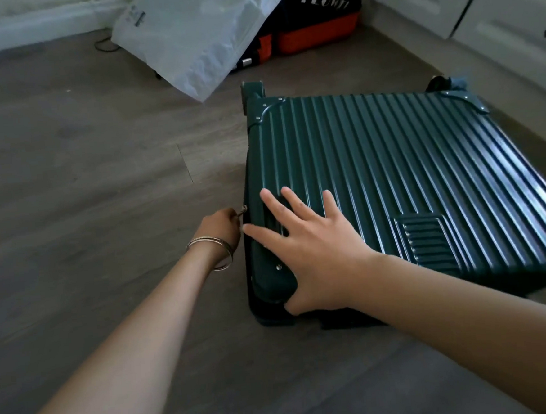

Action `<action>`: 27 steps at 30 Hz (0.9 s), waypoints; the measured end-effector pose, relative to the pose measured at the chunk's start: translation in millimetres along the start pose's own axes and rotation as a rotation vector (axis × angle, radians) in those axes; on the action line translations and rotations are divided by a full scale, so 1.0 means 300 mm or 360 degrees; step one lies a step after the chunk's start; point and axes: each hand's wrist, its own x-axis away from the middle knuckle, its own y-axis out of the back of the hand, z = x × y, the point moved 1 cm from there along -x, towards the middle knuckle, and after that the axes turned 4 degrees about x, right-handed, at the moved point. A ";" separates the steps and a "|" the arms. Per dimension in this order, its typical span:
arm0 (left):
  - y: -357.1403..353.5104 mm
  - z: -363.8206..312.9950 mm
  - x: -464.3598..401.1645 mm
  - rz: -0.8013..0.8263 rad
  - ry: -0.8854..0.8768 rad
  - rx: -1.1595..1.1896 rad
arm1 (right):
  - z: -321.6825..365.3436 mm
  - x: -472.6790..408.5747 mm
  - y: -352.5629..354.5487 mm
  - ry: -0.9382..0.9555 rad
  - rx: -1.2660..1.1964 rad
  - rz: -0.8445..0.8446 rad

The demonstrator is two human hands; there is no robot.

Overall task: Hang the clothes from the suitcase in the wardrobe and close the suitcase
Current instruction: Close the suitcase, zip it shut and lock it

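- Two hands work the suitcase point(392, 179) lying flat at 1 o'clock, lid down
- Left hand point(219, 225) pinches the zipper pull point(242, 211) on its 9 o'clock side, nearer
- Right hand point(313, 249), fingers spread, presses the lid's near corner; the seam runs toward 12

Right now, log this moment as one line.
suitcase: lid down, flat on floor | right hand: presses lid | left hand: pinches zipper pull | stage: zipping
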 end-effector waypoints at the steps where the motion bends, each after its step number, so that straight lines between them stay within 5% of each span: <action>1: 0.006 0.007 0.016 0.0002 -0.0007 -0.0020 | -0.005 0.008 0.008 -0.0024 -0.0054 -0.0059; 11: 0.087 0.128 0.230 -0.0031 0.0094 0.0015 | 0.025 -0.192 0.140 -0.0285 -0.0146 -0.0456; 20: -0.026 0.056 0.261 0.0173 0.0179 -0.0042 | -0.021 -0.214 0.114 -0.0091 -0.0357 -0.0284; 27: -0.135 -0.099 0.292 0.0429 -0.0071 -0.0085 | -0.170 -0.089 0.059 -0.0329 -0.0417 0.0004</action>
